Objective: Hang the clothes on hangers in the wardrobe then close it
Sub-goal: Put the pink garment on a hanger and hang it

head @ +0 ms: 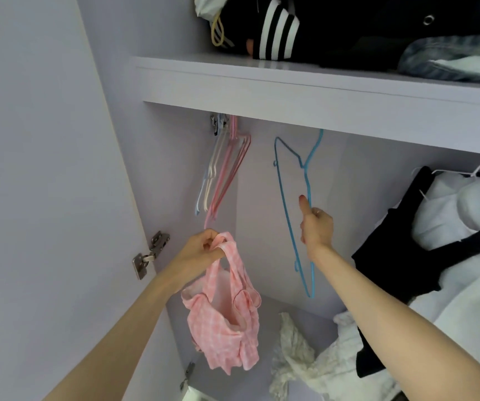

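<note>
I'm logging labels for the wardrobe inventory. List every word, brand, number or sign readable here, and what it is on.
None: no readable text anywhere.
The black garment on the shelf has only white stripes, no letters.
The pink checked garment and blue hanger carry no visible label.

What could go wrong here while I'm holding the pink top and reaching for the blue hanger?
The blue hanger hangs tilted, and your right hand grips only its wire side, so it might twist or slip off its hook. Your left hand holds the pink top by bunched straps, and one strap could slip loose. Threading it one-handed may snag.
</note>
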`<action>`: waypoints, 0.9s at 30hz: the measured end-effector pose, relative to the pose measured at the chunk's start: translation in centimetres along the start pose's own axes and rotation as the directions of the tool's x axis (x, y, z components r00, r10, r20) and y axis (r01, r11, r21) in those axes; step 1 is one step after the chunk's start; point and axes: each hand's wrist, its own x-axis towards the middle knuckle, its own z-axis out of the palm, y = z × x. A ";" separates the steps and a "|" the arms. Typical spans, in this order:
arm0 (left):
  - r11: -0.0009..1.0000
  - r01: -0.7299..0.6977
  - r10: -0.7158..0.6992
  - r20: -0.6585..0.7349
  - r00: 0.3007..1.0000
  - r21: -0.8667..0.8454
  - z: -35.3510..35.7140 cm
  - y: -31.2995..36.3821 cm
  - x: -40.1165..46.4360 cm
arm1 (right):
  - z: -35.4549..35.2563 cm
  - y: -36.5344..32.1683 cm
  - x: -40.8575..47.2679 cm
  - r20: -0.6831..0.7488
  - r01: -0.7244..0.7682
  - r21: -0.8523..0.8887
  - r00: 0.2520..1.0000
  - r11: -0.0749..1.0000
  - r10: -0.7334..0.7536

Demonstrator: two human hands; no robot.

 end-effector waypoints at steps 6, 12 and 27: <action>1.000 -0.011 0.011 0.021 1.000 0.017 1.9 -0.7 -0.4 | -3.5 3.1 -0.5 0.216 -0.327 0.002 0.923 0.945 0.318; 1.000 -0.007 0.007 0.002 1.000 0.023 3.1 -1.6 -0.2 | -6.3 6.0 -0.9 0.072 -0.161 -0.504 0.971 0.848 0.228; 0.968 0.165 -0.168 -0.001 0.986 -0.190 3.9 -5.4 -0.1 | -8.0 6.3 -2.0 0.290 0.037 -0.577 0.943 0.816 0.162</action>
